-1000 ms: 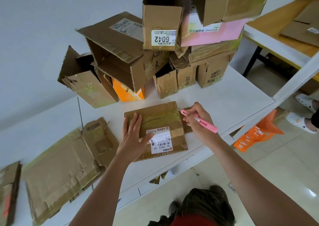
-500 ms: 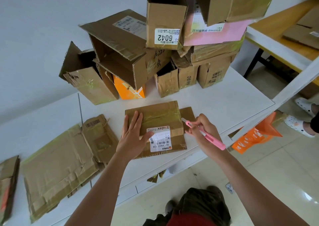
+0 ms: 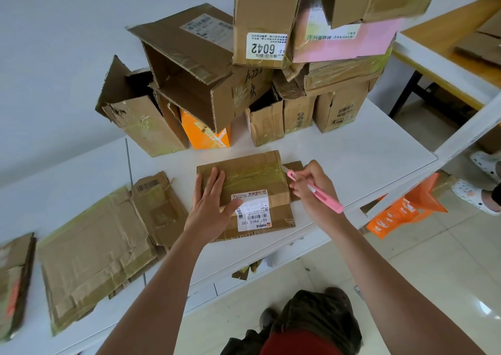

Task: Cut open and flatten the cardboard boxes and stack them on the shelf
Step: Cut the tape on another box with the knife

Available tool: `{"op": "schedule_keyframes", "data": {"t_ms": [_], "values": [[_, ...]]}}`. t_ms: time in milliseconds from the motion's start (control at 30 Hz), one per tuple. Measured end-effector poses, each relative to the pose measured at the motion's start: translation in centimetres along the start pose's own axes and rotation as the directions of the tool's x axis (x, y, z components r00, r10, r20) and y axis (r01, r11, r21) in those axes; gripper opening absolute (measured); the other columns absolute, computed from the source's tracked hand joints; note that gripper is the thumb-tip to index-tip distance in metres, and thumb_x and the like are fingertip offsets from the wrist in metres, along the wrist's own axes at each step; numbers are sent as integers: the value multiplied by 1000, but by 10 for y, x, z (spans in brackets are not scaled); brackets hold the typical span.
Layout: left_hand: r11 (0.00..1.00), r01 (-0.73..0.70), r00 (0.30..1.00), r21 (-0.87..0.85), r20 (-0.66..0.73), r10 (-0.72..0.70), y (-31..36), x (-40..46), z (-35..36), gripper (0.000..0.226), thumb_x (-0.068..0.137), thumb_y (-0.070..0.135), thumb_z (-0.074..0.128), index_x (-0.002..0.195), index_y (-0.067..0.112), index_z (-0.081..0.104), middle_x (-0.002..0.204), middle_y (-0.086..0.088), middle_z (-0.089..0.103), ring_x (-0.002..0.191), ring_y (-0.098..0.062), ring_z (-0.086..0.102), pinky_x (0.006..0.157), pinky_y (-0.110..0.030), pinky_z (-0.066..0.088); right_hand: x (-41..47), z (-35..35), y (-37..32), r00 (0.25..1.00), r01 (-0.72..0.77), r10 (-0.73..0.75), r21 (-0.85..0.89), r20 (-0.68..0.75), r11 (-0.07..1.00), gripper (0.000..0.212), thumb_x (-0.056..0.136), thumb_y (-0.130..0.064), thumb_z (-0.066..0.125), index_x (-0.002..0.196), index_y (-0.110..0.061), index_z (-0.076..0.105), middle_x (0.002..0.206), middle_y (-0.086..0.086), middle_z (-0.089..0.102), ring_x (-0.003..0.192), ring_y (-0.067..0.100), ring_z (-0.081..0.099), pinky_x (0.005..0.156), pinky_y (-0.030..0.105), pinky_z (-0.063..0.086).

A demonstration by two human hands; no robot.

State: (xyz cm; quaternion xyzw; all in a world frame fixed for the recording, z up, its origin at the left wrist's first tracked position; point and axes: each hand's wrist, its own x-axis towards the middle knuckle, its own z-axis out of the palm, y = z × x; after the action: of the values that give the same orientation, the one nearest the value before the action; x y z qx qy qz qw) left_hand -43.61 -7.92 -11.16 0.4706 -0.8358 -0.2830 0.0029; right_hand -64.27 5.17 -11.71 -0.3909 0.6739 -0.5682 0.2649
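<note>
While left hand (image 3: 210,210) lies flat on taped box (image 3: 253,175), hiding part of label (image 3: 253,210), right hand (image 3: 314,189) pinches pink cutter (image 3: 315,191); blade tip at box's right edge, barely discernible.

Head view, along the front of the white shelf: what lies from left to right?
Small flattened stack at the edge → large flattened cardboard → left hand pressing the taped box → right hand holding the pink cutter.
</note>
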Motion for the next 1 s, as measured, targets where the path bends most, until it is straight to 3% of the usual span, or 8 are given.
{"op": "schedule_keyframes", "data": {"t_ms": [167,267,567,633,733,800,867,1000], "values": [[1000,-14,1000,-3,7,14,-2,1,-2,84,93,58,47,157,29,2,160,22,-15,145,-7,-28,121,-48,1,-7,-5,5,999,11,-11,3,30,1000,12,100,-8,51,89,-6,45,86,1,68,77,18,70,68,59,57],[1000,-15,1000,23,14,14,-4,2,-2,83,93,57,46,157,30,1,161,21,-15,145,-8,-28,121,-50,3,-16,-9,9,996,46,-45,-9,75,999,14,99,-7,51,88,-9,44,83,-11,68,80,16,70,69,57,58],[999,-2,1000,32,12,2,-2,5,-2,78,97,49,50,157,30,4,161,19,-12,147,-12,-26,120,-51,-8,-26,-26,4,983,41,-37,-18,180,999,15,97,-14,53,85,-9,45,82,10,66,76,56,59,58,69,46],[999,1,1000,35,27,-1,-1,5,-3,77,97,49,50,157,31,5,161,19,-11,147,-14,-25,121,-51,-9,-21,-34,2,986,92,-86,-36,144,995,15,97,-11,55,85,-9,46,78,10,64,73,48,61,58,60,51],[998,-7,998,57,65,4,1,4,-7,77,97,48,50,157,31,4,161,18,-11,147,-15,-25,120,-51,-10,3,-48,6,984,171,-175,-143,-18,975,11,96,-9,53,92,-17,47,84,3,61,74,18,61,60,32,52],[999,-14,996,45,88,10,2,2,-10,77,97,44,53,157,31,6,161,20,-10,147,-12,-25,120,-50,-9,26,-58,15,967,241,-251,-435,35,868,4,95,-14,50,98,-15,52,89,2,57,81,18,56,63,34,52],[999,-32,992,10,124,31,0,-1,-14,77,96,39,58,156,32,10,159,23,-9,146,-8,-24,121,-49,-8,46,-65,29,967,253,-180,-722,178,644,14,94,-17,56,106,-11,59,100,7,55,95,25,52,68,43,54],[997,-72,984,-7,163,72,-7,-5,-22,77,94,32,64,155,35,17,150,35,-8,143,-1,-23,121,-47,-11,67,-71,36,918,311,90,-844,386,437,52,89,-8,60,138,-19,49,129,7,49,116,25,46,85,36,52]]}}
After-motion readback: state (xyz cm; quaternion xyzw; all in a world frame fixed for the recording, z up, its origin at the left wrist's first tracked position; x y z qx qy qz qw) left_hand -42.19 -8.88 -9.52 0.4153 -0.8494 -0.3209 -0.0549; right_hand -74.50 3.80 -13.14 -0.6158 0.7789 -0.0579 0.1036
